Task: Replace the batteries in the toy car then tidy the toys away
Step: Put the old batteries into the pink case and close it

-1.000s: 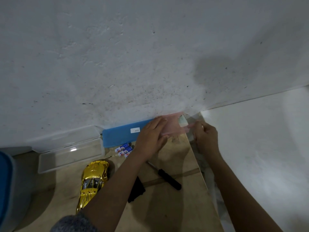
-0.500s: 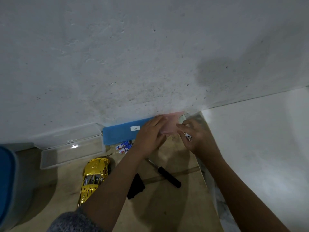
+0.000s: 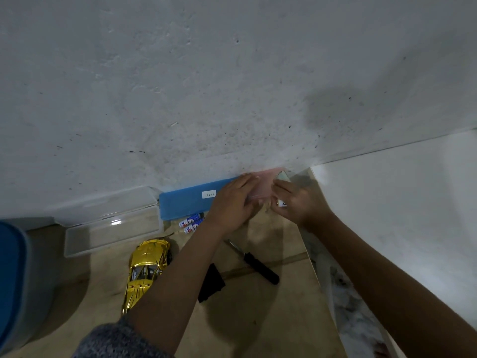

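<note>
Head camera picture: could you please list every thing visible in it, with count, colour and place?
toy car: one, gold, on the wooden table
loose batteries: about three, blue and white, before the blue case
single battery: one, white, pinched by the right hand
screwdriver: one, black handle, between the forearms
black piece: one, black, beside the left forearm
blue case: one, blue, white label, against the wall
pink case: one, translucent pink, under the left hand
clear box: one, transparent, lid open, left of the blue case
tub: one, blue lid, left edge
left hand: one, flat on the pink case
right hand: one, holding that battery
</note>
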